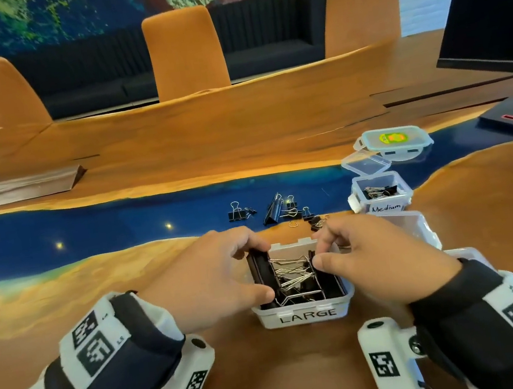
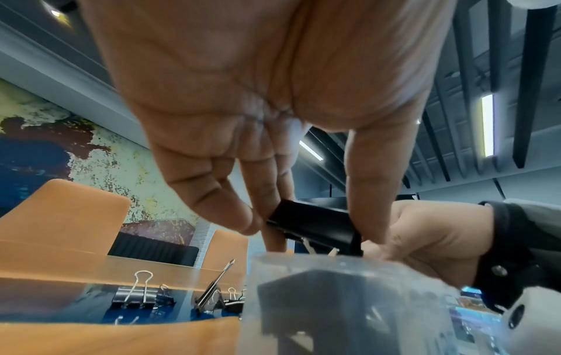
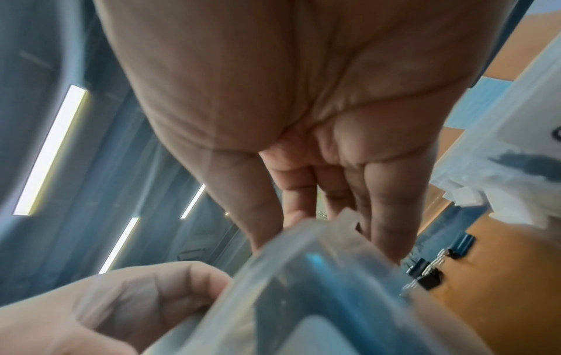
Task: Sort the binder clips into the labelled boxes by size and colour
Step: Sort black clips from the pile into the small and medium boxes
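The white box labelled LARGE (image 1: 303,316) stands in front of me and holds several large black binder clips. My left hand (image 1: 263,271) grips one large black clip (image 1: 260,275) upright at the box's left wall; in the left wrist view, fingers and thumb pinch that clip (image 2: 312,225). My right hand (image 1: 318,253) pinches a black clip (image 1: 311,257) at the right side of the box. In the right wrist view the box's rim (image 3: 303,259) hides the right fingertips. Loose black clips (image 1: 280,211) of different sizes lie on the blue strip beyond the box.
A box labelled Medium (image 1: 381,209) with clips inside stands open at the back right, and a blue-rimmed lidded container (image 1: 393,141) sits behind it. Another clear box (image 1: 419,228) sits behind my right hand. Orange chairs (image 1: 186,53) line the table's far edge.
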### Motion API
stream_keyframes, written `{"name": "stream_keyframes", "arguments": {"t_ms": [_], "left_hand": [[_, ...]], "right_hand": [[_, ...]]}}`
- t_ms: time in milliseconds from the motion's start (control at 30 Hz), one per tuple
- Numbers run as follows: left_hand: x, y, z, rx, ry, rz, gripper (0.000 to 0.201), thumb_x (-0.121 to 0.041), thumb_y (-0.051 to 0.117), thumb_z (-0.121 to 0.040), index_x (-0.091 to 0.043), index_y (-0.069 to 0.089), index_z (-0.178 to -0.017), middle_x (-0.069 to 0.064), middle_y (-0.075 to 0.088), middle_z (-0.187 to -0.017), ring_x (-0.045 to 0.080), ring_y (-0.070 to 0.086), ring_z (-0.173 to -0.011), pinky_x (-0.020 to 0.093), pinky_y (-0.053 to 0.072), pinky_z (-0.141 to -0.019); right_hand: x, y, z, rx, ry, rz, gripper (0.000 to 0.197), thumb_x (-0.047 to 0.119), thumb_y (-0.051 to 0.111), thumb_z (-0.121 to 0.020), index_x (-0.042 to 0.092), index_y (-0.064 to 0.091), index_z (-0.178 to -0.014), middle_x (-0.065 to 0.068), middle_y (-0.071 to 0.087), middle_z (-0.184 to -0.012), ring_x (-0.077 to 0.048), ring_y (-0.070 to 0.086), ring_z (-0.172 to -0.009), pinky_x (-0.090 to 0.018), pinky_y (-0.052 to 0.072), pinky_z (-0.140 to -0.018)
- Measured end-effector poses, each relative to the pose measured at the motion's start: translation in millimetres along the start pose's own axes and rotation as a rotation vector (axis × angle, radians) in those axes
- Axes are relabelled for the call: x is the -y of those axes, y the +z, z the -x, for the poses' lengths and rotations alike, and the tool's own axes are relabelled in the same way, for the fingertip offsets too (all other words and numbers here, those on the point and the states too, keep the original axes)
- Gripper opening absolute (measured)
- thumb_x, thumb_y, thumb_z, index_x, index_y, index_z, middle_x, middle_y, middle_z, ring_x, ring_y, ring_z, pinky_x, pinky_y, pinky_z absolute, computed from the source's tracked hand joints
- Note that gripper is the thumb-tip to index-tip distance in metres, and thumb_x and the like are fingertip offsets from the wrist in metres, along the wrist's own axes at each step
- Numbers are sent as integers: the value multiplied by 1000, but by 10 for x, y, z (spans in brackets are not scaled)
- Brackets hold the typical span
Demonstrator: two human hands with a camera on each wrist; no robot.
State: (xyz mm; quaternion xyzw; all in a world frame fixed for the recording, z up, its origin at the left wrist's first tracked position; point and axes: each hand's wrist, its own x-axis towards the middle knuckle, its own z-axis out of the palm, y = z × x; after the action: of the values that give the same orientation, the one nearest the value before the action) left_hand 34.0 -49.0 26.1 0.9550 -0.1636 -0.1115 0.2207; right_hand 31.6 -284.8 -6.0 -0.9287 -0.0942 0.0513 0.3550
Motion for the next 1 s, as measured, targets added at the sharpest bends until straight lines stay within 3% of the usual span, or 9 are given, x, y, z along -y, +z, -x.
{"name": "stream_keyframes", "arguments": {"t_ms": [133,333,433,500,567,767,867,1000], "left_hand": [[30,59,-75,-19,13,40,45,-43,78,-83,-49,60,-123,-28,47,-114,-9,42,-110,24,40,-97],[49,66,-78,-59,-5,0,37,-48,79,-79,-51,60,-110,-25,54,-116,-4,46,-111,32,44,-100],[50,33,-44,-47,-23,0,36,-52,81,-75,-52,61,-105,-22,55,-116,-3,50,-108,32,45,-99],[66,17,-38,-51,-2,22,31,-49,82,-75,-49,64,-100,-25,59,-114,-9,48,-108,27,44,-96],[88,3,-37,-50,-4,56,28,-46,83,-75,-48,67,-98,-25,61,-111,-17,47,-102,19,42,-85],[58,15,-32,-139,-29,155,26,-50,86,-68,-42,73,-89,-20,62,-93,-16,51,-88,15,39,-68],[50,38,-6,-92,15,135,31,-58,86,-64,-42,72,-88,-23,66,-94,-14,51,-96,18,40,-74],[11,54,-1,-6,65,-12,38,-67,79,-67,-49,68,-98,-23,61,-102,-3,50,-105,28,45,-92]], "right_hand": [[-18,14,0,-42,-5,-14,15,40,70,-87,29,60,-83,14,64,-91,0,57,-88,-26,45,-76],[-49,21,-21,-39,25,-29,16,39,70,-88,27,63,-80,14,62,-88,0,55,-83,-25,42,-72],[-60,17,-32,-40,35,-41,12,38,69,-89,28,65,-85,15,63,-89,0,56,-85,-28,47,-79],[-47,10,-32,-39,43,-39,8,38,68,-90,31,65,-90,17,64,-94,-1,58,-90,-29,50,-84],[-37,6,-30,-37,51,-40,8,39,68,-90,32,65,-92,17,65,-97,-2,58,-94,-30,51,-87],[-22,-10,3,7,49,-49,18,43,67,-89,34,66,-105,16,64,-99,-1,58,-94,-27,49,-86],[-20,-22,7,35,45,-42,24,42,65,-91,34,65,-113,19,63,-108,0,57,-101,-27,49,-92],[-44,-26,-3,38,41,-53,23,38,62,-92,33,66,-115,17,64,-109,-2,58,-102,-31,50,-94]]}}
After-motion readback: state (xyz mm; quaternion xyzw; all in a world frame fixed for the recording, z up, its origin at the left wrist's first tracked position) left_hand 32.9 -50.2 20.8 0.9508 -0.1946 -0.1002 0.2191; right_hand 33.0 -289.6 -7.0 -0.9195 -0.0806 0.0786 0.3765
